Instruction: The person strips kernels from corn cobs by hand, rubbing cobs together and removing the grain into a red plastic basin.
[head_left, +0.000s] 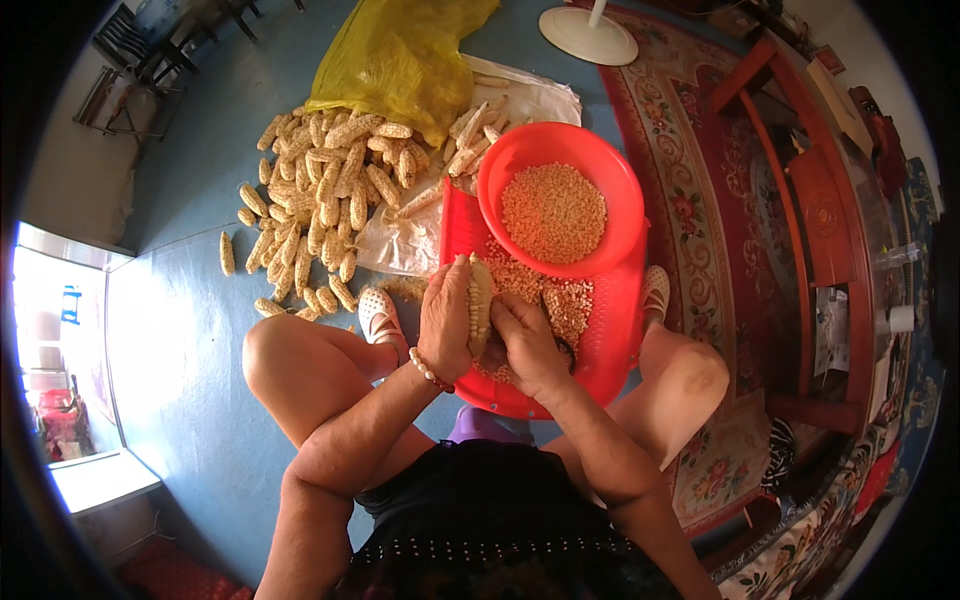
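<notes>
My left hand is wrapped along the left side of a partly shelled corn cob, which stands roughly upright in the picture. Against the cob's right side, the fingers of my right hand are bent, and its fingertips are partly hidden. Both hands are above a red plastic tray with loose corn kernels on it. A dark curved object, mostly covered by my right hand, lies among them. Beyond the hands, a red plastic basin of kernels rests on the tray's far part.
A heap of corn cobs lies on the blue floor at left, below a yellow mesh sack. Stripped cobs lie on a whitish plastic sheet. A white round stand base and patterned carpet are beyond and at right.
</notes>
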